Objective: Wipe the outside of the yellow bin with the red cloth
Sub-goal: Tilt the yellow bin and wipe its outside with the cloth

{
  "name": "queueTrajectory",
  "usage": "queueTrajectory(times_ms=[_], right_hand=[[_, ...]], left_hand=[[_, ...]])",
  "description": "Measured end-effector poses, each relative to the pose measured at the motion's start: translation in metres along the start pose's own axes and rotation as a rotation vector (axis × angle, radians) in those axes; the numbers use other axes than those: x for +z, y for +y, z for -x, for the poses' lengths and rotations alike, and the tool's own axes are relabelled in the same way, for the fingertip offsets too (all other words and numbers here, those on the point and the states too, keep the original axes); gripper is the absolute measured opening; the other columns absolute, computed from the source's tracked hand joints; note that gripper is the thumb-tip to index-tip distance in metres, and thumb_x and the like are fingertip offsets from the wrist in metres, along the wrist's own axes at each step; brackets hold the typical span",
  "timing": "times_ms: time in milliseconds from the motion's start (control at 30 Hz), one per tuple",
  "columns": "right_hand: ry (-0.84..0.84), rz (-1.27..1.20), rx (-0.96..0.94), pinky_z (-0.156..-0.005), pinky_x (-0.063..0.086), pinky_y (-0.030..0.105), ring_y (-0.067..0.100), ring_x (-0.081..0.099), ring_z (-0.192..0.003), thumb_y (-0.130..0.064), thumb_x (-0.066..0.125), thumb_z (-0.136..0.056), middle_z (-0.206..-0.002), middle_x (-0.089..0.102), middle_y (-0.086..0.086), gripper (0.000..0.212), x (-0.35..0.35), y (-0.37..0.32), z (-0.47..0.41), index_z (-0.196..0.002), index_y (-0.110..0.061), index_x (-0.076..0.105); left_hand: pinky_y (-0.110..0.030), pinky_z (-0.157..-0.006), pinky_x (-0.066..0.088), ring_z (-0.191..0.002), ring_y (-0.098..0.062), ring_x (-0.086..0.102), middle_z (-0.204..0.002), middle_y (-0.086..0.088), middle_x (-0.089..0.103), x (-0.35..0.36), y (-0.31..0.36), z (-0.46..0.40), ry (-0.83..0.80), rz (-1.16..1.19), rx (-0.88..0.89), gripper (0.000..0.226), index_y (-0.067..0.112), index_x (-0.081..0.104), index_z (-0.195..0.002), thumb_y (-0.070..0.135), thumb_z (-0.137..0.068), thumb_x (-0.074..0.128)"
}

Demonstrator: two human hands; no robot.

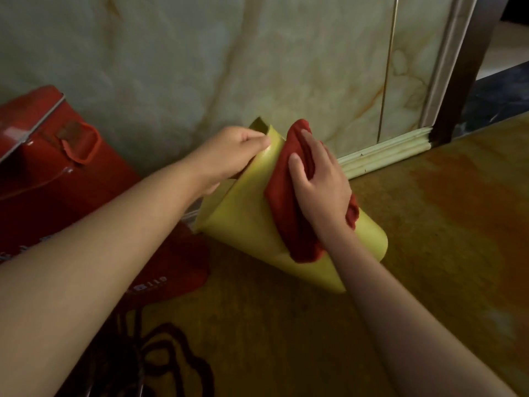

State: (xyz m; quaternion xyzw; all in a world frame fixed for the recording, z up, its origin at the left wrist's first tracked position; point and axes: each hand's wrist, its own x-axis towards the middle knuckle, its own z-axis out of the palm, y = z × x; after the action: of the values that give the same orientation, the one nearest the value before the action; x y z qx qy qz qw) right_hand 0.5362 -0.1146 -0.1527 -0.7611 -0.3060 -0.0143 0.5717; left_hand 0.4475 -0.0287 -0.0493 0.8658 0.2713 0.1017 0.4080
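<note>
The yellow bin (246,222) is tilted over on the floor, its open rim pointing up and away toward the wall, its base toward me. My left hand (232,154) pinches the rim at the top left. A crumpled red cloth (282,196) lies along the bin's upper outer side. My right hand (317,179) presses flat on the cloth, fingers pointing up toward the rim. The cloth's lower end bunches near my right wrist.
A red case with a handle (48,167) stands at the left, and a red round base (177,267) sits beside the bin. Dark cords (171,362) trail on the yellowish floor. A marbled wall with a skirting board (383,150) runs behind the bin.
</note>
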Motion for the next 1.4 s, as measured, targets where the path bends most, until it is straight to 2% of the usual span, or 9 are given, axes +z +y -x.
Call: queueTrajectory(times_ms=[67,167,300,467,667,867,1100,1300,1400], right_hand=[[-0.089,0.033,0.016,-0.083,0.044,0.036,0.021,0.056,-0.112,-0.063,0.031,-0.082,-0.127,0.060,-0.004,0.055,-0.001,0.020,-0.017,-0.131,-0.042,0.042],[-0.153,0.149,0.017,-0.076,0.041,0.031,0.021,0.058,-0.109,-0.061,0.029,-0.081,-0.121,0.064,-0.005,0.053,-0.001,0.059,-0.015,-0.127,-0.041,0.049],[-0.052,0.138,0.229,-0.085,0.045,0.036,0.023,0.061,-0.103,-0.056,0.028,-0.082,-0.114,0.068,-0.002,0.051,-0.015,0.095,-0.011,-0.120,-0.038,0.056],[-0.101,0.053,0.531,-0.091,0.046,0.042,0.026,0.058,-0.104,-0.054,0.028,-0.085,-0.118,0.065,0.002,0.047,-0.034,0.107,-0.007,-0.117,-0.035,0.057],[-0.020,-0.076,0.246,-0.111,0.026,0.048,0.023,0.039,-0.130,-0.051,0.036,-0.086,-0.142,0.046,0.005,0.058,0.002,0.029,0.041,-0.139,-0.029,0.035],[-0.207,-0.014,-0.227,-0.113,0.017,0.053,0.020,0.019,-0.143,-0.058,0.047,-0.081,-0.154,0.030,0.000,0.066,0.028,-0.036,0.012,-0.141,-0.039,0.028],[-0.205,0.046,-0.197,-0.112,0.012,0.060,0.022,0.006,-0.146,-0.067,0.033,-0.081,-0.159,0.011,-0.003,0.066,0.043,-0.017,-0.004,-0.142,-0.049,0.014],[-0.151,0.075,-0.233,-0.110,0.023,0.049,0.021,0.026,-0.140,-0.071,0.033,-0.080,-0.154,0.027,-0.002,0.062,0.053,0.005,-0.008,-0.138,-0.049,0.025],[-0.089,0.097,0.047,-0.109,0.029,0.045,0.024,0.035,-0.135,-0.067,0.037,-0.081,-0.149,0.036,0.001,0.060,0.029,0.073,0.004,-0.137,-0.047,0.030]], left_hand=[[-0.043,-0.082,0.052,-0.087,-0.025,0.062,-0.102,-0.023,0.067,-0.004,-0.019,0.011,0.001,-0.090,-0.024,0.029,-0.003,0.059,-0.106,0.019,-0.089,0.051],[-0.057,-0.081,0.050,-0.088,-0.039,0.065,-0.097,-0.027,0.068,-0.009,-0.058,0.042,0.157,-0.181,-0.091,0.029,-0.002,0.061,-0.094,0.026,-0.087,0.054],[-0.046,-0.075,0.052,-0.072,-0.020,0.066,-0.079,-0.005,0.072,-0.006,-0.056,0.040,0.234,0.037,-0.133,0.015,0.016,0.066,-0.079,0.021,-0.087,0.055],[-0.052,-0.071,0.048,-0.077,-0.028,0.053,-0.090,-0.035,0.063,0.007,-0.034,0.030,0.211,-0.018,-0.039,0.036,-0.014,0.057,-0.088,0.022,-0.087,0.054],[-0.040,-0.077,0.038,-0.084,-0.029,0.049,-0.090,-0.020,0.057,-0.015,-0.025,0.026,0.164,0.097,-0.108,0.021,0.012,0.061,-0.078,0.019,-0.091,0.047],[-0.024,-0.074,0.051,-0.086,-0.008,0.067,-0.093,0.003,0.071,-0.034,-0.035,0.039,0.157,0.177,-0.202,0.028,0.017,0.058,-0.115,0.017,-0.090,0.044],[-0.021,-0.090,0.047,-0.102,-0.003,0.062,-0.118,0.004,0.063,-0.039,-0.058,0.062,0.146,0.005,-0.050,0.044,0.016,0.042,-0.134,0.012,-0.091,0.045],[-0.009,-0.074,0.048,-0.093,0.005,0.063,-0.110,0.011,0.063,-0.047,-0.057,0.052,0.077,0.069,-0.011,0.041,0.022,0.044,-0.129,0.007,-0.091,0.042],[-0.004,-0.065,0.044,-0.081,0.012,0.061,-0.109,0.009,0.062,-0.046,-0.055,0.044,0.128,0.090,-0.033,0.039,0.020,0.044,-0.128,0.007,-0.092,0.041]])
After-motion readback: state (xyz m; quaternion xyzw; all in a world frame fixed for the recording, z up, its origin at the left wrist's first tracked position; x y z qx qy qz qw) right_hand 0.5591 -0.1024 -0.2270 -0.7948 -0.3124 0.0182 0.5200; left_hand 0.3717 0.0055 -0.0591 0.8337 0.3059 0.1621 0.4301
